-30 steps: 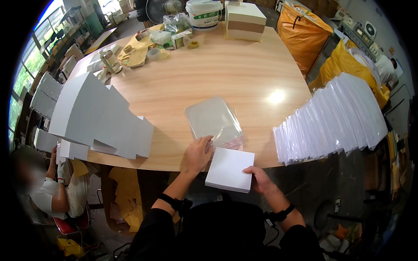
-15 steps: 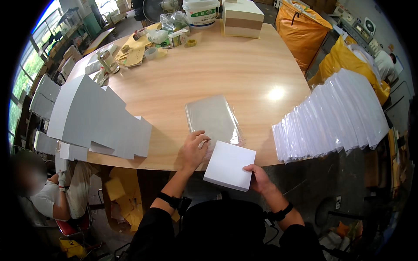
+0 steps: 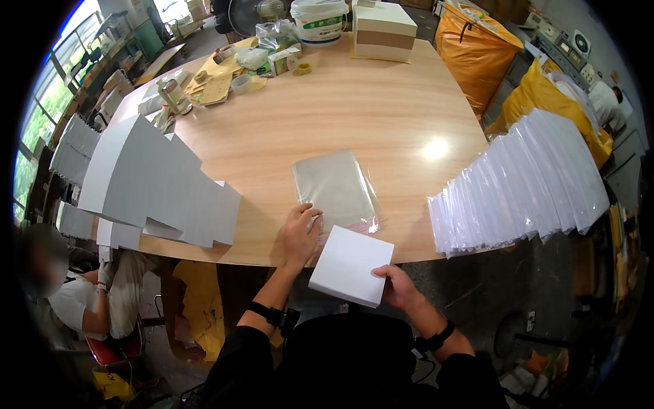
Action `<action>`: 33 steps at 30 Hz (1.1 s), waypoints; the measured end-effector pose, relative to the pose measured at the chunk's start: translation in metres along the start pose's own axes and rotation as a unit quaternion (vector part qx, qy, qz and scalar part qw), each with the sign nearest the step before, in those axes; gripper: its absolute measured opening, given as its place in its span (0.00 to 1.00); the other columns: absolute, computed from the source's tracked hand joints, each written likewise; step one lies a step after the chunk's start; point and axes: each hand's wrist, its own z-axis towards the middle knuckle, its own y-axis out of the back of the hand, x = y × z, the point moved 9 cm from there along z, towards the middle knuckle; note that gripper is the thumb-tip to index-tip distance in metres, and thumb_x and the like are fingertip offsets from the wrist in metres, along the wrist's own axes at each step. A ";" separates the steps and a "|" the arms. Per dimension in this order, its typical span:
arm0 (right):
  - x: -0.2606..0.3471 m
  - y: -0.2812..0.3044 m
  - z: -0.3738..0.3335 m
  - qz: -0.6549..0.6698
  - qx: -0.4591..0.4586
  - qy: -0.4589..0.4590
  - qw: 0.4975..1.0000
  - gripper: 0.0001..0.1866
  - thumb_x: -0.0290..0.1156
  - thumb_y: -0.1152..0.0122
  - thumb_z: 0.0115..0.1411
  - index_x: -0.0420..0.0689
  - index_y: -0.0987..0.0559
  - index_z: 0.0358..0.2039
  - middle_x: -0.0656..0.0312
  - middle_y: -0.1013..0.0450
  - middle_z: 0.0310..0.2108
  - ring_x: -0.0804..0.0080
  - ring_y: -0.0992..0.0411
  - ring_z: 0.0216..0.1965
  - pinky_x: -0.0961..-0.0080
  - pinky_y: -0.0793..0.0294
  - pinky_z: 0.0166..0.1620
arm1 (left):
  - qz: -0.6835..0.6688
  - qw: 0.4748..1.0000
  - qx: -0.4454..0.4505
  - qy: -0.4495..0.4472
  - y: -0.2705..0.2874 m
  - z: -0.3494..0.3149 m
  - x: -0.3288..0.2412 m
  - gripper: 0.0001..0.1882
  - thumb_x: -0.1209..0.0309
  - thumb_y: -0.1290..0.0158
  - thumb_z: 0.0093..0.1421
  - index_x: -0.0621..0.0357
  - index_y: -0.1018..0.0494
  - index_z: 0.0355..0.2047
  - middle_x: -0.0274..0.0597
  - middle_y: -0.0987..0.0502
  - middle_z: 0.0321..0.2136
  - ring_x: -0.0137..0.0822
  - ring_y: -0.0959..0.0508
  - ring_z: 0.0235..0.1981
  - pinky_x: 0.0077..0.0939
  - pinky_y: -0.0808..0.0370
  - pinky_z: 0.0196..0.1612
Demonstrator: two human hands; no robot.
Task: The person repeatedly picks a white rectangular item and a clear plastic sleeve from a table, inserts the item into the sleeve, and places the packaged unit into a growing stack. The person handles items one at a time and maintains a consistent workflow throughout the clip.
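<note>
My right hand grips a thick square block of white paper by its right side, thumb on top and the other fingers hidden beneath. The block is slightly tilted, just past the table's near edge. A pile of flat clear plastic bags lies in front of me, with a pinkish strip along its near side. At the pile's near left corner is my left hand, its fingers bent and closed on the bag's edge; the thumb is partly hidden. The block's far corner comes close to the bags' near side.
A tall stepped stack of white paper blocks stands left, and a row of bagged blocks right. Tape, envelopes and a white bucket sit at the back. A person sits at lower left; orange sacks stand beyond the table.
The paper block and my right hand have shifted slightly left and toward me. My left hand stays at the bags' near left corner, nearly unmoved.
</note>
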 end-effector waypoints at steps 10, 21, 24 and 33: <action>0.007 -0.009 0.008 0.055 -0.047 0.039 0.997 0.23 0.32 0.45 0.64 0.40 0.32 0.59 0.57 0.26 0.51 0.64 0.25 0.51 0.60 0.22 0.51 | -0.045 0.998 0.032 -0.008 -0.002 -0.007 0.016 0.10 0.75 0.38 0.52 0.58 0.25 0.35 0.49 0.24 0.48 0.49 0.22 0.47 0.37 0.24 0.45; 0.008 -0.011 0.004 0.063 -0.042 0.028 0.997 0.21 0.31 0.46 0.65 0.40 0.32 0.58 0.57 0.25 0.51 0.63 0.23 0.48 0.61 0.19 0.48 | -0.217 0.924 0.130 0.287 -0.024 -0.024 0.067 0.26 0.64 0.36 0.58 0.68 0.29 0.51 0.42 0.21 0.23 0.31 0.21 0.23 0.26 0.25 0.26; 0.012 0.000 0.012 0.058 -0.019 0.000 0.998 0.20 0.31 0.45 0.65 0.41 0.31 0.57 0.58 0.24 0.49 0.66 0.23 0.47 0.65 0.19 0.45 | -0.267 0.914 0.164 0.256 -0.024 -0.022 0.060 0.24 0.71 0.38 0.60 0.68 0.30 0.54 0.40 0.20 0.24 0.25 0.22 0.22 0.20 0.27 0.24; 0.012 -0.019 0.010 0.097 -0.017 0.030 0.995 0.22 0.29 0.45 0.66 0.43 0.34 0.60 0.59 0.27 0.51 0.65 0.25 0.50 0.62 0.20 0.49 | -0.276 0.918 0.168 0.231 -0.010 -0.018 0.050 0.23 0.79 0.42 0.61 0.66 0.31 0.57 0.35 0.22 0.24 0.21 0.25 0.23 0.17 0.29 0.26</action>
